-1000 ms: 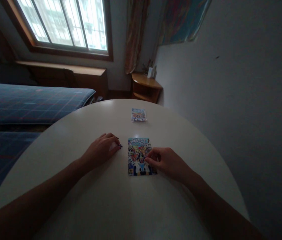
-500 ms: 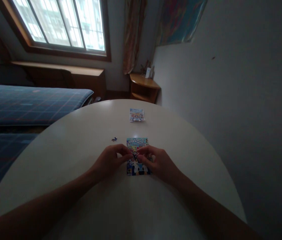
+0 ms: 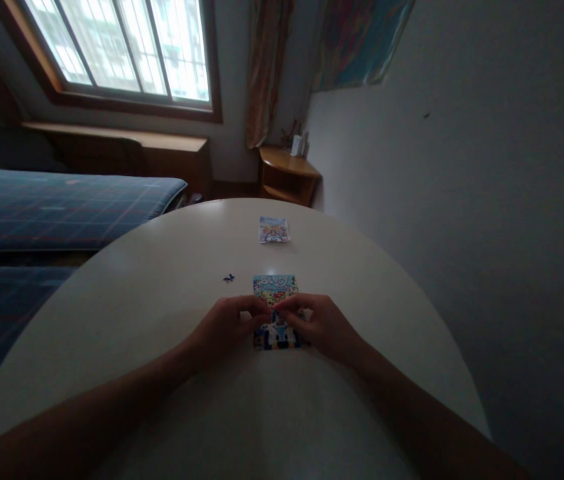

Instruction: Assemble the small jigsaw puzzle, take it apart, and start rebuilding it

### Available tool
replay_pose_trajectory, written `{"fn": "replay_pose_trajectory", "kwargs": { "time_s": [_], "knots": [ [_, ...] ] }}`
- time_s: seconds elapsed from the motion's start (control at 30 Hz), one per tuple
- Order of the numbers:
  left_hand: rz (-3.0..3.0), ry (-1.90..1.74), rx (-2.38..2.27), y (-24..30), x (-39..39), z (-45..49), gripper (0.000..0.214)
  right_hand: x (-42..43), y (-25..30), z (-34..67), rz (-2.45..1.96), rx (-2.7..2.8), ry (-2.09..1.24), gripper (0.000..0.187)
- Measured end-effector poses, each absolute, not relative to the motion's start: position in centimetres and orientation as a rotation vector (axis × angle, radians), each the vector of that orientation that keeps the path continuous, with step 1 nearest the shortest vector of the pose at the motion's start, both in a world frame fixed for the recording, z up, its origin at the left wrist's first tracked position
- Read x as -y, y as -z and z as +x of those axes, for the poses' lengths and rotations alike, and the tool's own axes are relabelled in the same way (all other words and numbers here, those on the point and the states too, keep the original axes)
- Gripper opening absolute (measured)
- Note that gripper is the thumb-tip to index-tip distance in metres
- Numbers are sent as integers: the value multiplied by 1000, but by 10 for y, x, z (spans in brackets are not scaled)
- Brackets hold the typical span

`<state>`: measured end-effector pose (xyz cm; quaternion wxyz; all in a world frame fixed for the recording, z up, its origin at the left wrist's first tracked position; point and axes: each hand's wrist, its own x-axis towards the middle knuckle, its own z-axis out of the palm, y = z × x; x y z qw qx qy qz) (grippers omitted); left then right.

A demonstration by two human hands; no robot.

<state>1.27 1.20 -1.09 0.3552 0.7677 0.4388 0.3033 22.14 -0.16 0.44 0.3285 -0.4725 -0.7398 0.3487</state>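
A colourful printed booklet [image 3: 278,339], with "Bluey" lettering at its top, lies flat on the white table. My left hand [image 3: 229,325] is closed in a pinch over the booklet's left side. From the right, my right hand [image 3: 319,325] is pinched too, and its fingertips meet those of my left hand above the middle of the booklet. Whatever small thing is between the fingertips is too hidden to name. Beyond my left hand lies a small dark blue piece [image 3: 229,278], beside the booklet's upper left corner.
A small printed packet [image 3: 274,230] lies near the far edge of the round white table [image 3: 172,267]. Left of the table is a bed with a blue plaid mattress [image 3: 62,207]. A wall [image 3: 462,200] runs along the right; a wooden corner shelf [image 3: 289,163] stands behind.
My left hand has shifted slightly to the right, bringing the fingertips together. A small dark thing seen between the fingers before is now mostly covered.
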Motion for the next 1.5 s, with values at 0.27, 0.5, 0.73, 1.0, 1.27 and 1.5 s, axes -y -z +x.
{"fn": "replay_pose_trajectory", "kwargs": {
  "time_s": [0.27,0.5,0.73,1.0,1.27,1.5],
  "knots": [
    [2069,-730,-1177,16,-14,10,13,1,-3,223,-1254,1959,-941,15],
    [2170,-759,-1112,23,-18,9,10,0,0,223,-1245,1991,-891,13],
    [2245,-819,-967,19,-20,6,8,-3,9,219,-1230,2000,-910,10],
    [2175,-798,-1105,21,-18,6,7,-2,7,219,-1244,2029,-867,11],
    [2159,-726,-1125,19,-19,8,15,-4,9,219,-1246,2031,-889,19],
    [2159,-734,-1106,22,-19,8,14,-3,10,218,-1249,2054,-854,21]
  ]
}}
